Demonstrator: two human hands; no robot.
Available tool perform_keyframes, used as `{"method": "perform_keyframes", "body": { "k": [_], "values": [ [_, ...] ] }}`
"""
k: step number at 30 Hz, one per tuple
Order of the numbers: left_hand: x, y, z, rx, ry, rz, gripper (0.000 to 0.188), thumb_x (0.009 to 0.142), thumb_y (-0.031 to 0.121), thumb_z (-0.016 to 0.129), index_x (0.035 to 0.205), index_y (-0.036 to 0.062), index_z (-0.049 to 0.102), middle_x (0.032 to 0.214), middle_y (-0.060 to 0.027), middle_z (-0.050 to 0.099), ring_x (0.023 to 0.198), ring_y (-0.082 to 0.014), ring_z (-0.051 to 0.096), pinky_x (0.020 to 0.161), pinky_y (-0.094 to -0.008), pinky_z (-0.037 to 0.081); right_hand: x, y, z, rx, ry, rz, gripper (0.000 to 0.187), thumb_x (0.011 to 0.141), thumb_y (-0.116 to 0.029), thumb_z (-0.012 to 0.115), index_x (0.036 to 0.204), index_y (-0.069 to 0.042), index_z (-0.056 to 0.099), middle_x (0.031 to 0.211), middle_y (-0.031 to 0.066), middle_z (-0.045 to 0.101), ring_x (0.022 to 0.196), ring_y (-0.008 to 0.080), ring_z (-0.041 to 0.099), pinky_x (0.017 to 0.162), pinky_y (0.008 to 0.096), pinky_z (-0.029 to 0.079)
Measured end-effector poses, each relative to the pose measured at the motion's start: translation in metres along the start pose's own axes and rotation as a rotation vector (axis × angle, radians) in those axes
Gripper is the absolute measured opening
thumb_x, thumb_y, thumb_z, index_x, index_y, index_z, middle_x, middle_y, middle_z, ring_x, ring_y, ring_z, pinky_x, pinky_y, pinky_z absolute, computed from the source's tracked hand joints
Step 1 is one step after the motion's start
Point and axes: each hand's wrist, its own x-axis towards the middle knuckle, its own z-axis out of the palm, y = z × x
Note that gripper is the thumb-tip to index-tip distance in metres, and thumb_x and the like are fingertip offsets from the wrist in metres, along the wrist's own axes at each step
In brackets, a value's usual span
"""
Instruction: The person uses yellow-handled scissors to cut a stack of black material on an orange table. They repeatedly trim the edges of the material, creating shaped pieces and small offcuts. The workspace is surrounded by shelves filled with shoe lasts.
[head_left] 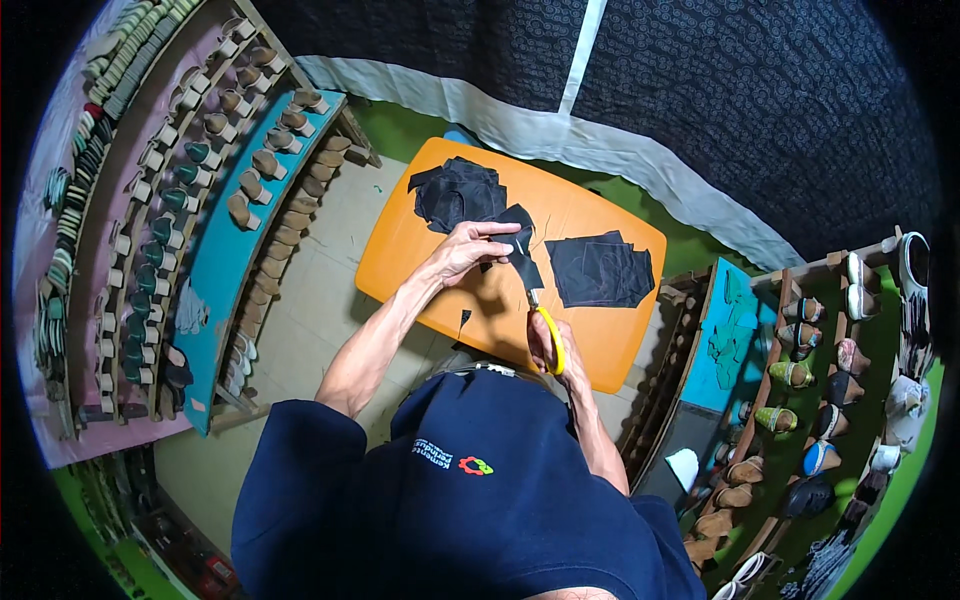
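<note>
My left hand (470, 250) pinches a piece of black fabric (524, 266) over the middle of the orange table (480, 318). In my right hand (545, 350) is a pair of scissors (552, 335) with yellow handles, its blades pointing away from me. The blade tips meet the lower edge of the held piece; whether they are parted I cannot tell. Beyond my left hand lies a loose heap of black fabric pieces (455, 192). A flatter stack of black pieces (600, 270) rests to the right of the scissors.
Racks with rows of shoes (205, 155) stand at the left. More shoe shelves (790, 420) rise at the right, beside a blue board (735, 300) with green scraps. A dark patterned curtain (700, 110) hangs beyond the table. One small black scrap (465, 317) lies near the table's front edge.
</note>
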Motion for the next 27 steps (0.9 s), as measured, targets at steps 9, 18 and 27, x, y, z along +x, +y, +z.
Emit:
{"method": "perform_keyframes", "body": {
  "k": [9,18,27],
  "values": [
    [0.001,0.000,0.000,0.003,0.004,0.008,0.044,0.085,0.001,0.074,0.128,-0.0002,0.064,0.098,-0.0049,0.073,0.082,-0.0092,0.068,0.080,-0.0222,0.055,-0.010,-0.009,-0.003,-0.049,-0.028,-0.038,0.051,0.095,-0.057,0.060,0.071,-0.013,0.049,0.054,-0.0044,0.041,0.040,0.0069,0.038,0.037,0.0266,0.033],
    [0.000,0.003,0.004,0.082,-0.081,0.003,0.046,0.084,0.003,0.075,0.129,0.0027,0.065,0.124,-0.0099,0.064,0.087,-0.0101,0.068,0.081,-0.0222,0.053,-0.001,-0.005,-0.007,-0.048,-0.077,-0.024,0.055,0.099,-0.059,0.050,0.074,-0.010,0.049,0.056,-0.0026,0.040,0.044,0.0086,0.040,0.040,0.0270,0.035],
    [0.004,-0.009,0.000,0.029,0.018,0.021,0.046,0.083,0.000,0.074,0.128,-0.0008,0.064,0.100,-0.0076,0.074,0.083,-0.0095,0.069,0.078,-0.0214,0.054,-0.003,-0.003,-0.011,-0.043,-0.073,-0.043,0.055,0.099,-0.057,0.052,0.072,-0.009,0.050,0.054,-0.0011,0.042,0.040,0.0095,0.040,0.037,0.0268,0.034]
  ]
}}
